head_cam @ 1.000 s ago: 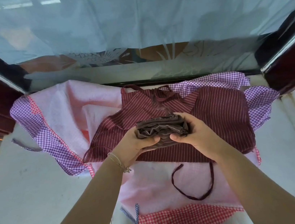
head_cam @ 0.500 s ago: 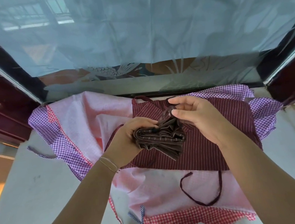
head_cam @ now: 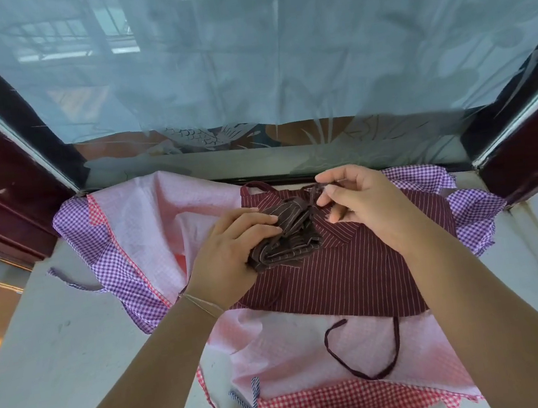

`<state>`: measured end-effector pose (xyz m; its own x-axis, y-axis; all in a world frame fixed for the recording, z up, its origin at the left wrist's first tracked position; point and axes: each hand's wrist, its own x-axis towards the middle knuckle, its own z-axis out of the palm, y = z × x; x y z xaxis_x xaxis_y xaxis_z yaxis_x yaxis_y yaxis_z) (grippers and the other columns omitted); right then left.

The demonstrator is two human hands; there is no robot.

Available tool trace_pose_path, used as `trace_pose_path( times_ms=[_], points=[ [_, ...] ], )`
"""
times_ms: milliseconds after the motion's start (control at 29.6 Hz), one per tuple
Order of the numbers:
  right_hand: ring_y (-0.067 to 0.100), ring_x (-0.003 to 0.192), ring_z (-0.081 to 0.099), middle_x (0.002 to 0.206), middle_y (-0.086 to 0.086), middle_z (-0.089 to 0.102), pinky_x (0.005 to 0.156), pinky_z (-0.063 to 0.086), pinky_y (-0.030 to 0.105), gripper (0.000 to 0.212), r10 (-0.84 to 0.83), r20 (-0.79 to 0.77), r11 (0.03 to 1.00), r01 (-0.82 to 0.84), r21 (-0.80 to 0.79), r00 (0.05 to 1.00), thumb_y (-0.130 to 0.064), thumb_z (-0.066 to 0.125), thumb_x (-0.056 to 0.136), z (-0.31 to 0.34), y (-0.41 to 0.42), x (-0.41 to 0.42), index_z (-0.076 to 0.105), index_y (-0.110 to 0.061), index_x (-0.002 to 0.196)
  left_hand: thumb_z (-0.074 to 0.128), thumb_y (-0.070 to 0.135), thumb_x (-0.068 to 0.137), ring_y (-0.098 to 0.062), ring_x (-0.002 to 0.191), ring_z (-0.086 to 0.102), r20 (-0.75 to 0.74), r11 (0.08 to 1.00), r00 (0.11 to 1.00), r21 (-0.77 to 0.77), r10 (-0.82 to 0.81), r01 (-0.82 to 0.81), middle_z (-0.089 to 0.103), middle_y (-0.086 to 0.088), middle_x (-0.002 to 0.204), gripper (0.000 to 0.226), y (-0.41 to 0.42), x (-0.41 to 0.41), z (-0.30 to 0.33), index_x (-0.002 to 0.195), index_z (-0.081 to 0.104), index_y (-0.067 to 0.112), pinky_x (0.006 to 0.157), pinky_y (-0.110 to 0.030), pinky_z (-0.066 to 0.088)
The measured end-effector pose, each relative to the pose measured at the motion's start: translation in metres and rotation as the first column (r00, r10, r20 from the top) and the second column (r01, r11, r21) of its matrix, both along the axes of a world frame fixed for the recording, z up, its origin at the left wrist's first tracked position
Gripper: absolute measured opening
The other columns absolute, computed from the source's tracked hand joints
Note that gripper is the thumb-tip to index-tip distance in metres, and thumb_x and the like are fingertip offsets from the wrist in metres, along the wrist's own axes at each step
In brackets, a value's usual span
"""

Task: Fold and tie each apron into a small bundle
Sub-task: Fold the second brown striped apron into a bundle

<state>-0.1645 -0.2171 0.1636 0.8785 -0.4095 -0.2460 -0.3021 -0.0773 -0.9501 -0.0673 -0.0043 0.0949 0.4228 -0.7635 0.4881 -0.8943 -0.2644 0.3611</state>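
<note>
Bundle [head_cam: 282, 236] gripped in left hand [head_cam: 229, 254], long axis from 8 to 2 o'clock; strap [head_cam: 314, 194] at 2 o'clock, pinched by right hand [head_cam: 364, 200].

Bundle's [head_cam: 286, 236] near side behind left hand [head_cam: 229, 254], strap end perhaps pinched.

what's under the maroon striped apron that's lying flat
The maroon striped apron lies on a pink apron with purple and red gingham borders, spread over the pale ledge. Whatever lies under its middle is covered.
</note>
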Motion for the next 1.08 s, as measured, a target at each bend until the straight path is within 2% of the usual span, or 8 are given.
trace_pose_path(
  times_ms=[135,304,439,574,743,878,979,1080],
  points=[
    [0.022,0.079,0.072,0.089,0.008,0.074,0.08,0.058,0.036,0.02,-0.238,0.133,0.92,0.179,0.349,0.962,-0.004,0.042,0.1,0.009,0.005,0.003,0.057,-0.009,0.114,0.079,0.024,0.066,-0.02,0.115,0.056,0.095,0.996,0.995,0.091,-0.015,0.007,0.066,0.002,0.116,0.043,0.001,-0.002,-0.003,0.106,0.068,0.015,0.09,-0.034,0.049],
    [0.03,0.098,0.07,0.1,0.015,0.073,0.081,0.058,0.037,0.02,-0.328,0.219,0.748,0.111,0.654,0.919,-0.002,0.037,0.101,0.029,0.019,0.003,0.053,-0.01,0.11,0.075,0.029,0.067,-0.023,0.101,0.065,0.156,0.985,0.987,0.156,0.045,-0.07,0.068,0.0,0.116,0.036,-0.003,-0.014,-0.007,0.099,0.067,0.014,0.07,-0.037,0.058],
    [0.028,0.094,0.071,0.096,0.016,0.073,0.08,0.059,0.036,0.018,-0.376,0.142,0.613,0.131,0.779,0.916,0.0,0.038,0.1,0.024,0.051,-0.003,0.055,-0.005,0.103,0.074,0.031,0.073,-0.02,0.071,0.065,-0.042,0.952,0.957,0.115,0.289,-0.282,0.069,0.002,0.085,0.034,-0.018,-0.023,0.004,0.099,0.06,0.014,0.051,-0.027,0.05],
    [0.022,0.088,0.072,0.089,0.011,0.074,0.08,0.059,0.033,0.02,-0.459,0.119,0.536,0.167,0.828,0.88,-0.002,0.038,0.101,0.01,0.064,-0.013,0.056,-0.007,0.099,0.066,0.031,0.083,-0.015,0.064,0.06,-0.49,0.86,0.722,0.131,0.489,-0.494,0.063,0.006,0.073,0.027,-0.029,-0.022,0.026,0.097,0.046,0.021,0.06,-0.032,0.05],
    [0.02,0.084,0.073,0.091,0.013,0.074,0.072,0.06,0.031,0.02,-0.461,0.009,0.387,0.192,0.902,0.887,-0.002,0.038,0.101,-0.002,0.073,-0.02,0.056,-0.004,0.108,0.069,0.02,0.083,-0.02,0.079,0.069,-0.927,0.745,0.311,-0.057,0.207,-0.664,0.068,-0.003,0.089,0.025,-0.036,-0.017,0.041,0.104,0.056,0.017,0.063,-0.03,0.058],
    [0.021,0.087,0.073,0.1,0.018,0.072,0.07,0.06,0.03,0.019,-0.4,-0.125,0.348,0.277,0.896,0.908,-0.001,0.041,0.1,-0.02,0.068,-0.021,0.056,0.002,0.112,0.064,0.015,0.089,-0.027,0.092,0.071,-0.972,0.741,0.009,-0.185,-0.235,-0.645,0.069,-0.013,0.108,0.033,-0.036,-0.019,0.055,0.12,0.054,0.012,0.066,-0.04,0.059],
    [0.02,0.083,0.073,0.095,0.016,0.072,0.069,0.06,0.028,0.017,-0.24,-0.151,0.431,0.244,0.869,0.959,0.0,0.047,0.097,-0.02,0.06,-0.02,0.059,0.002,0.108,0.062,0.022,0.086,-0.032,0.097,0.069,-0.935,0.815,-0.05,-0.279,-0.351,-0.508,0.067,-0.017,0.114,0.042,-0.032,-0.025,0.063,0.125,0.051,0.009,0.067,-0.043,0.06],
    [0.019,0.078,0.071,0.091,0.014,0.072,0.067,0.06,0.026,0.014,-0.058,-0.079,0.621,0.098,0.778,0.995,0.001,0.051,0.094,-0.011,0.048,-0.018,0.062,-0.002,0.1,0.053,0.038,0.084,-0.026,0.085,0.071,-0.928,0.851,-0.036,-0.323,-0.37,-0.414,0.071,-0.012,0.101,0.047,-0.024,-0.026,0.071,0.121,0.053,0.008,0.056,-0.033,0.059]
  ],
)
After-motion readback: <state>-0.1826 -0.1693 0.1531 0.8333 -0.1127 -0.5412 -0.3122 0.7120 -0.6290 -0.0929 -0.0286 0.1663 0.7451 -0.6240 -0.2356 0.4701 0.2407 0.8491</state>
